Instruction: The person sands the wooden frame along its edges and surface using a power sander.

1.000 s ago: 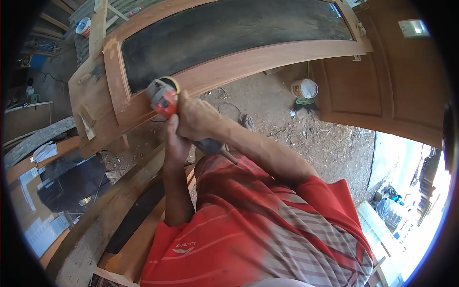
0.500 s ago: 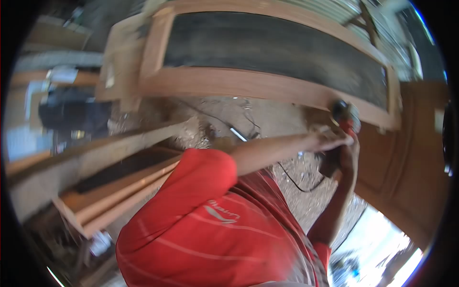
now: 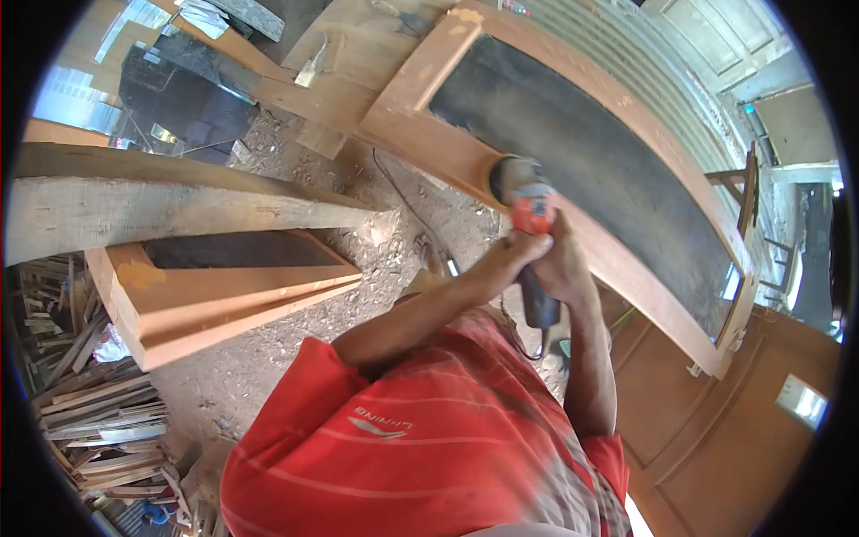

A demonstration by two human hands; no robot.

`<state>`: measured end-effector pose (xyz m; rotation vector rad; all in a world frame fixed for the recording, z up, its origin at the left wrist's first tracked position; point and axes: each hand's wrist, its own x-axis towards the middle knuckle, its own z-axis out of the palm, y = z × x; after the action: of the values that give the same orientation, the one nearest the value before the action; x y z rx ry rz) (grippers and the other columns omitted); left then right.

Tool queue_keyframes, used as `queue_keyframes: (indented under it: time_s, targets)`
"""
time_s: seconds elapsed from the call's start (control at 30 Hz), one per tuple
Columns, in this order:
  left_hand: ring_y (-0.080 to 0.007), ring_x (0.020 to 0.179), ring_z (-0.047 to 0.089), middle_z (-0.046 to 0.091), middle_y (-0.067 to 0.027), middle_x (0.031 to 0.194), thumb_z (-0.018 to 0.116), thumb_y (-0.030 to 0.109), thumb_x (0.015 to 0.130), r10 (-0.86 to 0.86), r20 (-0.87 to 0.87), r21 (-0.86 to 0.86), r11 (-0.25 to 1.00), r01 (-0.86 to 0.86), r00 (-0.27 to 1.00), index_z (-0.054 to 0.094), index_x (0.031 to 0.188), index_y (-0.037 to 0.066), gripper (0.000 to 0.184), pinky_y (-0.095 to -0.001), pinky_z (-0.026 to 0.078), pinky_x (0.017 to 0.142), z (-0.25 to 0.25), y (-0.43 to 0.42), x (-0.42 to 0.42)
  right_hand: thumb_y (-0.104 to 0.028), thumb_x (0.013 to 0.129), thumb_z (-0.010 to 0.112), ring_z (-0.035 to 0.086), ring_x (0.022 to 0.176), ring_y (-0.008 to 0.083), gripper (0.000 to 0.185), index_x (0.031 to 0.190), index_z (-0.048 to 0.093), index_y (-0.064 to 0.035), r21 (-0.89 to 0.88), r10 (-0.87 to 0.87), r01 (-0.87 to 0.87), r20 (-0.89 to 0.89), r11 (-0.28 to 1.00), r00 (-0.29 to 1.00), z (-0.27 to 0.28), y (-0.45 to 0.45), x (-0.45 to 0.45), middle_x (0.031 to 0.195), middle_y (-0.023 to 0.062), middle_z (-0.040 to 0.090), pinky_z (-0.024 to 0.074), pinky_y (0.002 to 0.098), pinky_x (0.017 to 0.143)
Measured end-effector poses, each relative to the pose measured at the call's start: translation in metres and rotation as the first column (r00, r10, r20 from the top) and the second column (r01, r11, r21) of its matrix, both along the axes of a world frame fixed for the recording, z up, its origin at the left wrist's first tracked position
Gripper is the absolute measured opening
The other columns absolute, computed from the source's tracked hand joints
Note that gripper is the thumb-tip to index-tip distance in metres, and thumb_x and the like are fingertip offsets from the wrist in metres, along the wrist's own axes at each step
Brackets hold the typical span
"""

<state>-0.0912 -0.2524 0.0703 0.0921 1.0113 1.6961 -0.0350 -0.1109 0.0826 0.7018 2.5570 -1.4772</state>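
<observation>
A red and grey power sander is held in both hands, its round disc on the near wooden rail of a door frame. My left hand is closed on the tool's body from the left. On the other side my right hand wraps round the body, and the dark rear end and cord hang below. The frame surrounds a dark panel. Parts of the fingers are hidden behind the tool and each other.
A thick wooden beam juts in from the left above another framed panel. Scrap wood is piled at the lower left. A brown panelled door stands at the right. A black cord runs over the littered ground.
The sander was near the frame's left end, then its right end, and is now back along the near rail, left of its middle. Both hands stayed on it; the view has turned.
</observation>
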Motion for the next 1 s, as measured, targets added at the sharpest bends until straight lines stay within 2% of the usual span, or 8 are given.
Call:
queue_keyframes:
  time_s: [0.07,0.17,0.3,0.4,0.5,0.6,0.87,1.0]
  targets:
    - [-0.0108,0.101,0.065,0.066,-0.0035,0.113,0.064,0.04,0.103,0.242,0.021,0.099,0.965,-0.243,0.97,0.062,0.128,0.004,0.043,-0.0302,0.054,0.088,-0.046,-0.017,-0.023,-0.044,0.088,0.076,0.068,0.103,0.0522,0.064,0.12,0.05,0.0059,0.033,0.145,-0.144,-0.031,0.989,0.989,0.009,-0.021,-0.054,0.105,0.0341,0.068,0.0535,0.0538,0.084]
    - [-0.0121,0.108,0.063,0.065,-0.0036,0.118,0.065,0.039,0.104,0.457,0.136,0.142,0.869,-0.474,0.879,0.058,0.133,0.004,0.046,-0.0319,0.052,0.094,-0.03,-0.044,-0.064,-0.048,0.087,0.076,0.068,0.104,0.0506,0.069,0.122,0.051,0.0059,0.08,0.265,-0.261,-0.045,0.962,0.963,0.01,-0.053,-0.122,0.105,0.0325,0.069,0.0537,0.0521,0.086]
    - [-0.013,0.119,0.059,0.061,-0.0043,0.128,0.066,0.04,0.103,0.562,0.264,0.173,0.772,-0.612,0.784,0.056,0.137,0.004,0.05,-0.0346,0.047,0.102,-0.02,-0.061,-0.103,-0.05,0.087,0.076,0.069,0.106,0.0492,0.07,0.124,0.054,0.0059,0.073,0.397,-0.393,-0.062,0.917,0.916,0.023,-0.077,-0.183,0.107,0.031,0.071,0.0546,0.0516,0.085]
    - [-0.0131,0.119,0.059,0.061,-0.0046,0.129,0.066,0.039,0.104,0.583,0.33,0.183,0.732,-0.656,0.742,0.056,0.136,0.005,0.048,-0.0344,0.047,0.103,-0.013,-0.058,-0.122,-0.05,0.087,0.076,0.07,0.106,0.048,0.069,0.123,0.056,0.0055,0.124,0.396,-0.398,0.036,0.909,0.917,0.023,-0.081,-0.208,0.108,0.031,0.071,0.0551,0.051,0.084]
    - [-0.0133,0.119,0.059,0.061,-0.0046,0.129,0.065,0.037,0.104,0.632,0.234,0.251,0.695,-0.674,0.739,0.057,0.136,0.007,0.045,-0.0335,0.047,0.103,-0.034,-0.046,-0.132,-0.051,0.086,0.077,0.071,0.104,0.0474,0.07,0.121,0.057,0.0061,0.16,0.47,-0.471,0.046,0.868,0.881,0.026,-0.073,-0.225,0.108,0.0313,0.071,0.0555,0.0505,0.084]
    - [-0.0137,0.118,0.059,0.062,-0.0054,0.127,0.066,0.036,0.104,0.681,0.294,0.241,0.626,-0.742,0.67,0.057,0.136,0.008,0.043,-0.0335,0.048,0.102,-0.038,-0.035,-0.145,-0.053,0.085,0.078,0.071,0.103,0.0475,0.073,0.121,0.056,0.0063,0.14,0.513,-0.514,0.045,0.846,0.857,0.028,-0.067,-0.242,0.108,0.0316,0.071,0.0555,0.0504,0.085]
    - [-0.0159,0.117,0.062,0.064,-0.0062,0.126,0.067,0.039,0.101,0.712,0.237,0.247,0.614,-0.75,0.661,0.056,0.138,0.006,0.051,-0.0326,0.051,0.1,-0.044,0.028,-0.199,-0.047,0.089,0.075,0.067,0.106,0.0509,0.068,0.124,0.052,0.0064,0.235,0.556,-0.524,-0.099,0.819,0.825,0.009,-0.002,-0.293,0.107,0.0359,0.069,0.0539,0.0537,0.088]
    - [-0.0164,0.119,0.062,0.063,-0.0075,0.131,0.068,0.046,0.1,0.649,0.181,0.245,0.698,-0.673,0.739,0.054,0.143,0.004,0.062,-0.0331,0.05,0.101,-0.041,0.058,-0.24,-0.042,0.091,0.072,0.067,0.107,0.0516,0.061,0.121,0.056,0.0088,0.318,0.467,-0.428,-0.055,0.846,0.883,-0.008,0.037,-0.328,0.108,0.0365,0.069,0.054,0.053,0.088]
